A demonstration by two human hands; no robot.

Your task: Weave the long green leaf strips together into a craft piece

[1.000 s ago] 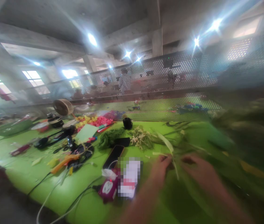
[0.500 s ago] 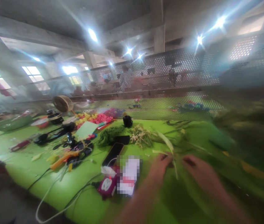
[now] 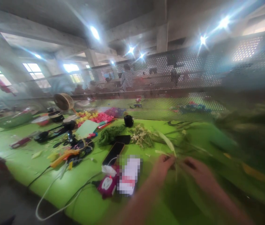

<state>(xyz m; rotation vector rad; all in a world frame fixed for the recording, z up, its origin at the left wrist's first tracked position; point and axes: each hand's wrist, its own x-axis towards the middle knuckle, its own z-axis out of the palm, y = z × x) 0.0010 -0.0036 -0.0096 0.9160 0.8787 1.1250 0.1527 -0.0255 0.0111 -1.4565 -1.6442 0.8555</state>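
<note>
My left hand (image 3: 161, 168) is closed in a pinch on a pale green leaf-like strip (image 3: 167, 141), whose long tip sticks up above the fingers. A second, shorter pale end (image 3: 161, 152) points left from the same grip. Close by on the right, my right hand (image 3: 196, 170) also has its fingers pinched together, nearly meeting the left fingertips at the strip. What lies between the right fingers is blurred. Just beyond the hands sits a bunch of pale yellow-green pieces (image 3: 141, 136), beside a dark green bundle (image 3: 111, 133).
Left of my arm lie a phone with a blurred-out screen (image 3: 129, 176), a dark phone (image 3: 114, 153) and a purple cabled device (image 3: 109, 186). An orange-handled corded tool (image 3: 64, 157) is further left. A perforated metal partition (image 3: 141, 82) borders the green table (image 3: 87, 207).
My right hand has moved left, so its fingertips now nearly meet those of my left hand. The strip's lower end has swung slightly and is blurred. The left hand stays almost in place.
</note>
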